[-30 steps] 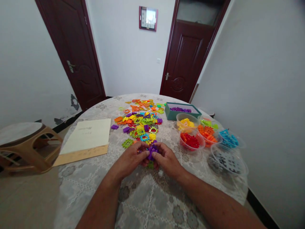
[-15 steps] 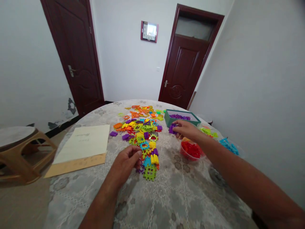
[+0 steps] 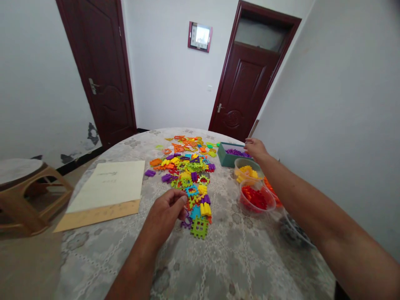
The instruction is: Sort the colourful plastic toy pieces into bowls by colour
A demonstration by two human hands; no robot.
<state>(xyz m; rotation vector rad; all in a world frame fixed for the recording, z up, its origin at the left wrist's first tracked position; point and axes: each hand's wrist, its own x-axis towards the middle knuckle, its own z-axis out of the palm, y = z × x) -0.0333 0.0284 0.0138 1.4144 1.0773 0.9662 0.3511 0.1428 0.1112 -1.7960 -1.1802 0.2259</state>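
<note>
Colourful plastic pieces (image 3: 190, 166) lie in a long heap down the middle of the table. My left hand (image 3: 170, 206) is beside the near end of the heap, next to a green square piece (image 3: 199, 227); its fingers are curled together, and anything between them is hidden. My right hand (image 3: 254, 148) is over the right end of a green box (image 3: 226, 159) holding purple pieces (image 3: 236, 152). Its fingers are bent, and no piece shows in them.
Bowls of yellow pieces (image 3: 247, 173) and red pieces (image 3: 254, 198) stand right of the heap, with orange pieces (image 3: 272, 191) and a dark-filled bowl (image 3: 293, 231) further right. Paper sheets (image 3: 108, 185) lie at the left. A stool (image 3: 34, 196) stands beside the table.
My right hand has moved right and away from me, to the green box. The purple piece it held no longer shows. The yellow bowl is now uncovered. My left hand has stayed beside the heap.
</note>
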